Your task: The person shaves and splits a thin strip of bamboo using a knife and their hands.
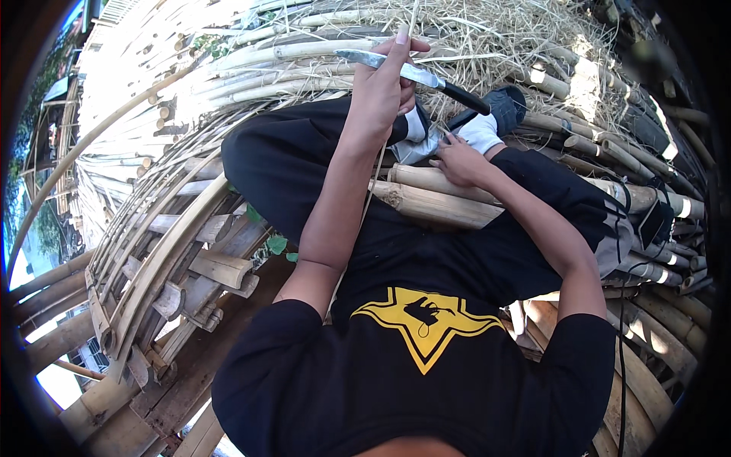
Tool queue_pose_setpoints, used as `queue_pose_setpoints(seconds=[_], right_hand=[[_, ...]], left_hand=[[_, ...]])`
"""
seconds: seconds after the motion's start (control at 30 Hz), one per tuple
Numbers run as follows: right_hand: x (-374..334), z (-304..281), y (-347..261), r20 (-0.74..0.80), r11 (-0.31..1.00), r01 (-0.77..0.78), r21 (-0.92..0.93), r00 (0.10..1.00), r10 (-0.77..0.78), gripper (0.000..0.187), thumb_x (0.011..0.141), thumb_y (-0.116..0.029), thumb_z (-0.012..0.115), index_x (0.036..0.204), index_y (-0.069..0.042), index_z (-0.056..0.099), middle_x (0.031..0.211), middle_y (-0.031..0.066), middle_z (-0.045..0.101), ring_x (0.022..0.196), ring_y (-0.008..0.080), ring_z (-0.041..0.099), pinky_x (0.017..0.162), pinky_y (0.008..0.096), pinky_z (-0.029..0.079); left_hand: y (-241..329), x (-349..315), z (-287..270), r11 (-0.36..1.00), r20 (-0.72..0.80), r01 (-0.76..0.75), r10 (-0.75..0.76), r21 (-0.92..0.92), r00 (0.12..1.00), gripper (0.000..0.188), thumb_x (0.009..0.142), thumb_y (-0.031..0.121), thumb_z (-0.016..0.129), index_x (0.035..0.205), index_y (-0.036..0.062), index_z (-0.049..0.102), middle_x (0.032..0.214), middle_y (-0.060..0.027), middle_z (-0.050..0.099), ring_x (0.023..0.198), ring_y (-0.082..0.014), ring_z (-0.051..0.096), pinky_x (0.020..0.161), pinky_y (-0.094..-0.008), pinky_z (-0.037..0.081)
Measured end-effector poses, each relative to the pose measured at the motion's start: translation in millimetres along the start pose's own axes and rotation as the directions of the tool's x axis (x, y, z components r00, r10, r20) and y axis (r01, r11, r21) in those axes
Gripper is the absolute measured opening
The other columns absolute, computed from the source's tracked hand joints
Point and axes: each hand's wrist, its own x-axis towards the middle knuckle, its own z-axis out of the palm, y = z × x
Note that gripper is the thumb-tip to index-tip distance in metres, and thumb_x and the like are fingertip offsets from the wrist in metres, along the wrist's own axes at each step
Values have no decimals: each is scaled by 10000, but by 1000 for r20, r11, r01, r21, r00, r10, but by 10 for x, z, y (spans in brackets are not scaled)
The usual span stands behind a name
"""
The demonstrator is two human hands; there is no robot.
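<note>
My left hand (pixel 381 87) is raised in front of me, closed around a knife (pixel 415 75) with a silvery blade and a black handle that points right. A thin pale bamboo strip (pixel 373 190) hangs from this hand toward my lap. My right hand (pixel 457 161) is lower, its bent fingers resting on the end of two short bamboo poles (pixel 434 196) that lie across my black trousers. Whether it grips anything is hidden.
I sit on a stack of bamboo poles (pixel 640 365). A curved woven bamboo frame (pixel 160 259) lies to my left. Long pale poles (pixel 282 68) and dry shavings (pixel 487 30) are piled ahead. A foot in a white sock and dark shoe (pixel 491 122) is beside my right hand.
</note>
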Motion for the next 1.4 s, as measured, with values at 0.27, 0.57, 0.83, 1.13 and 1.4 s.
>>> queue_pose_setpoints(seconds=[0.27,0.57,0.83,1.13,1.4], right_hand=[[40,-502,357,566,356,-523,775,824,-22,546,927,-422,513,1095,93,583,977,146,664,935,206,647,704,308,539],[-371,-896,1675,9,229,-307,924,615,788,377,886,-407,557,964,-49,649,854,109,681,734,238,672,680,340,533],[-357,-254,2196,-494,475,-753,454,231,838,504,808,-386,596,1094,29,580,1004,183,647,961,384,610,903,416,473],[-162,-409,1947,262,-80,-403,912,420,869,408,863,-342,586,1036,27,589,957,145,671,823,251,673,725,351,529],[-9,-275,1767,-36,521,-718,461,572,820,587,848,-447,563,1143,60,565,1184,271,562,1104,379,552,947,425,435]], left_hand=[[31,1,-5,1000,-22,-12,12,5,1000,388,989,306,441,1052,-52,576,595,34,396,390,-23,250,353,-189,206],[43,-15,-3,1000,-28,-14,15,6,999,381,988,297,443,1060,-52,577,621,37,415,392,-18,258,352,-181,209],[7,5,-5,1000,-7,13,-13,-14,1000,390,985,303,449,1066,-59,572,612,40,415,383,-15,252,344,-183,207],[-1,-12,66,1000,-2,28,-28,-5,1000,396,986,312,451,1025,-57,586,600,40,411,383,-14,248,347,-182,199],[40,-35,61,1000,-29,-5,6,20,1000,397,985,317,455,1025,-54,591,575,47,382,387,-12,245,349,-182,199]])
